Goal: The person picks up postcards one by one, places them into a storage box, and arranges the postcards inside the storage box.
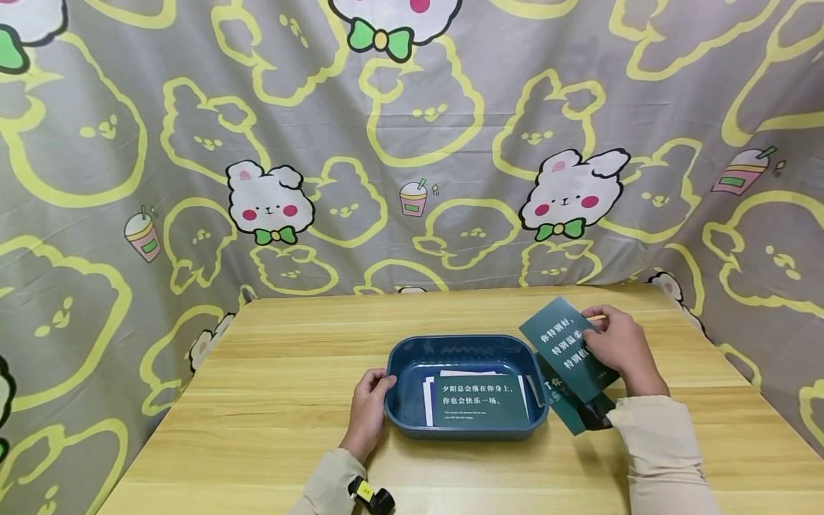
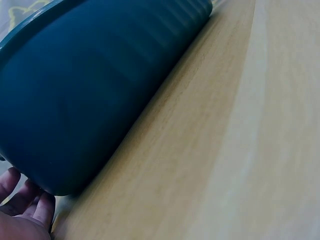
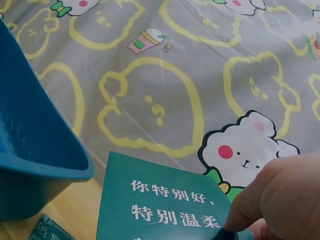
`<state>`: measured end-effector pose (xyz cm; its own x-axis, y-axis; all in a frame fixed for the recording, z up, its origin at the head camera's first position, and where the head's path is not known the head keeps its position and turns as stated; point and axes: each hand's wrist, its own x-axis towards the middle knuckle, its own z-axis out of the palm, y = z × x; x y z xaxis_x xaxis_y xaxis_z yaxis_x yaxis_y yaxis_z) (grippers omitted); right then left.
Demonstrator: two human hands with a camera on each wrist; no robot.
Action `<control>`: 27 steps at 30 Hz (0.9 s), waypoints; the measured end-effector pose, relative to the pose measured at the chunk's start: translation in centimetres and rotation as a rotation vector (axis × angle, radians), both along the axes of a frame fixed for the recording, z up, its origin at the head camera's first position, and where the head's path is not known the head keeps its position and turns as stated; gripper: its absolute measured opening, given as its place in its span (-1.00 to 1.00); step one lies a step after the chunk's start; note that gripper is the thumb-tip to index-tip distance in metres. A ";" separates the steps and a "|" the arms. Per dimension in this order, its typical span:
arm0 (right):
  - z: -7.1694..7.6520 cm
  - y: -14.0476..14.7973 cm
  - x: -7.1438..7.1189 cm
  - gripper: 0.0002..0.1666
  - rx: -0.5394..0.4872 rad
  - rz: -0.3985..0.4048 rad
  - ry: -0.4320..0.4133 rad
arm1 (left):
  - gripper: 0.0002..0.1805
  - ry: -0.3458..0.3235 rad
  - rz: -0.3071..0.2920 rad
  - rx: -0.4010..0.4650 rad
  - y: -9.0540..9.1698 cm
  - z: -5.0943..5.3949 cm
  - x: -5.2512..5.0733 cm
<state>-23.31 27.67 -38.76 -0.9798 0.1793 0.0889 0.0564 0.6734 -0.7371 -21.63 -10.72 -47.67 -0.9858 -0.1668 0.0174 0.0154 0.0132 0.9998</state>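
Observation:
A blue rectangular plastic bin [image 1: 465, 433] stands on the table with several cards inside, the top one a green card [image 1: 479, 423] with white writing. My left hand [image 1: 367, 411] holds the bin's left end, thumb at the rim; in the left wrist view its fingers lie by the bin's lower corner. To the right of the bin, my right hand [image 1: 621, 347] pinches a green card [image 1: 555, 322] with white writing by its right edge. Another green card [image 1: 573, 422] lies lower beside the bin, partly hidden by the held card and the wrist camera.
The wooden table [image 1: 270, 386] extends around the bin. A grey curtain [image 1: 347, 286] printed with yellow outlines and white cartoon animals hangs along the back and both sides. Black cameras, one [image 1: 373, 495] on the left wrist, sit near the sleeve cuffs.

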 end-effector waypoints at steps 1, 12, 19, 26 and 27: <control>0.1 -0.1 0.0 -0.54 0.001 0.000 0.002 | -0.77 0.000 -0.001 -0.001 0.0 0.0 0.0; 0.8 -1.0 0.2 -0.54 0.029 0.019 0.040 | -0.77 0.005 0.000 -0.004 0.0 -0.1 0.0; 1.2 -1.8 0.3 -0.56 0.037 0.035 0.065 | -0.76 0.001 0.005 -0.005 0.1 0.0 0.1; 1.4 -2.4 0.4 -0.58 0.048 0.054 0.101 | -0.77 0.003 0.009 -0.002 0.1 0.1 0.1; 1.5 -2.5 0.4 -0.58 0.047 0.056 0.101 | -0.77 0.004 0.009 -0.003 0.1 0.1 0.1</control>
<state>-22.96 25.14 -37.31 -0.9739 0.1178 0.1941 -0.0550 0.7073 -0.7048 -21.50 -10.63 -47.59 -0.9842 -0.1757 0.0218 0.0192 0.0167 0.9997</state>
